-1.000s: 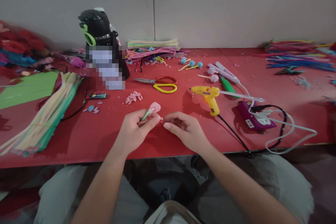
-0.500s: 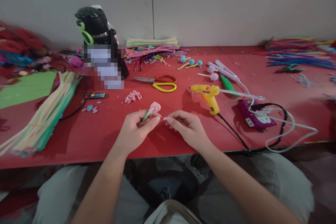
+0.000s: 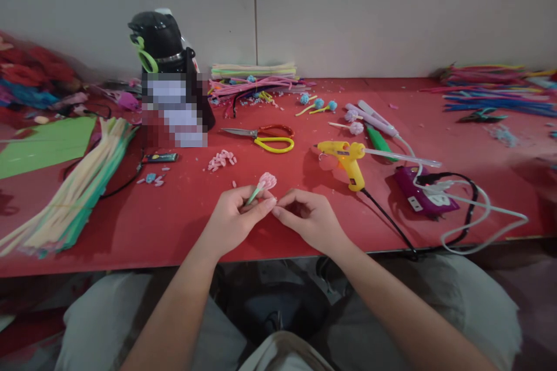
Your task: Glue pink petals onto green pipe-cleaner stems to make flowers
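My left hand is closed around the green stem of a small pink pipe-cleaner flower, whose head leans up and to the right. Close by on the right, my right hand is pinched, its thumb and finger almost meeting my left fingertips. Whatever lies in that pinch is too small to make out. Beyond my left hand sits a little pile of cut pink pieces. To the right of my hands a yellow glue gun rests with a clear glue stick in its back.
Scissors with red and yellow handles lie farther back. A black bottle and a pipe-cleaner bundle stand and lie at left. Finished blue pompom pieces are behind. A purple power strip with cables is at right.
Both hands have shifted slightly, and the fingertips have come closer together. The flower has moved a little to the right with my left hand.
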Motion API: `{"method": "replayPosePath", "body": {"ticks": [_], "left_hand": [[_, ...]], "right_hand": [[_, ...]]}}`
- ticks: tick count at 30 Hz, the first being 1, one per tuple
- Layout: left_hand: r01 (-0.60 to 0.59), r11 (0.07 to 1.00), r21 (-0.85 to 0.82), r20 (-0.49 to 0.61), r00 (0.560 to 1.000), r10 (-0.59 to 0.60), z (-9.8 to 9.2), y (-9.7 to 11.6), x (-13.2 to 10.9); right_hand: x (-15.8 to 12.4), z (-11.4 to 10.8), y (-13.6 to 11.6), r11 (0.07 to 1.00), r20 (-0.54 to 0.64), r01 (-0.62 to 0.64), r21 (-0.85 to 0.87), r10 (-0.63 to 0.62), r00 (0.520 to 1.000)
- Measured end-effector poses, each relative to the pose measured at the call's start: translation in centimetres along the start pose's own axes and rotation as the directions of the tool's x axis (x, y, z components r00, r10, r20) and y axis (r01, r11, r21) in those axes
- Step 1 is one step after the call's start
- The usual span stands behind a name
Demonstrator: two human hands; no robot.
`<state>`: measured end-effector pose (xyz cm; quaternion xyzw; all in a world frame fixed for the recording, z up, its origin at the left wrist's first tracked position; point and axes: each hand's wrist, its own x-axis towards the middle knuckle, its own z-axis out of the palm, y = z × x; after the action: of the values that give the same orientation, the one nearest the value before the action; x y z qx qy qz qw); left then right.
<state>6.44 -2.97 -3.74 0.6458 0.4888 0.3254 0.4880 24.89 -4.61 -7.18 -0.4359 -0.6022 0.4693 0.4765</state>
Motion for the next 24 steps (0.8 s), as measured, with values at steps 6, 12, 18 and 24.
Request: {"method": "replayPosePath", "body": {"ticks": [6,12,18,24], "left_hand": [[0.094,0.992,-0.086,0.073,0.993,-0.088,-0.19,-0.01,-0.07],[0.088,0.990,-0.109,0.076,0.994,-0.080,-0.05,-0.06,-0.08],[0.088,0.989,-0.118,0.067,0.994,-0.080,0.05,-0.44,-0.10],[0.087,0.984,-0.155,-0.006,0.996,-0.089,-0.05,-0.61,-0.10]], "right_hand": [[-0.13,0.29,-0.23,0.993,-0.114,0.042,-0.107,-0.054,0.992],[-0.25,0.31,-0.55,0.975,-0.108,0.138,-0.173,-0.158,0.981],[-0.33,0.12,-0.35,0.958,-0.108,0.196,-0.208,-0.222,0.969],[-0.37,0.06,-0.83,0.951,-0.074,0.191,-0.244,-0.215,0.974]]}}
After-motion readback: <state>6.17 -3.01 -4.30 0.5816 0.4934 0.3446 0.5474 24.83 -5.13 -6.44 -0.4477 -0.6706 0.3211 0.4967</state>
